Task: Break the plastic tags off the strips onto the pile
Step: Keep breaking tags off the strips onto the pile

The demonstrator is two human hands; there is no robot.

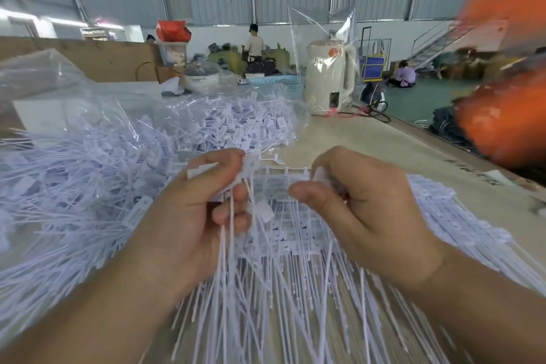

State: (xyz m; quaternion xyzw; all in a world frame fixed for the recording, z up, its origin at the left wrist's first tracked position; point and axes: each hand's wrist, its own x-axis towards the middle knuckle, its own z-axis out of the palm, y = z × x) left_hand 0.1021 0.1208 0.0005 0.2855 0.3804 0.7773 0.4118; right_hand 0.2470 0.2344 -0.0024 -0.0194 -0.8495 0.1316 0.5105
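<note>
Between my hands runs a white plastic strip [283, 172] with thin tag stems hanging from it. My left hand [204, 210] grips a bundle of white tags [236, 233] at the strip's left end, their long tails trailing down toward me. My right hand [363, 201] pinches the strip's right end between thumb and curled fingers. A big heap of loose white tags [141, 162] spreads over the table to the left and behind my hands. More tags on strips [461, 224] lie under and to the right of my right hand.
A clear plastic bag [59, 83] lies over the heap at the back left. A cream electric kettle [329, 77] wrapped in clear film stands at the table's far edge. Something orange and blurred [508, 91] fills the right edge. People sit on the floor beyond.
</note>
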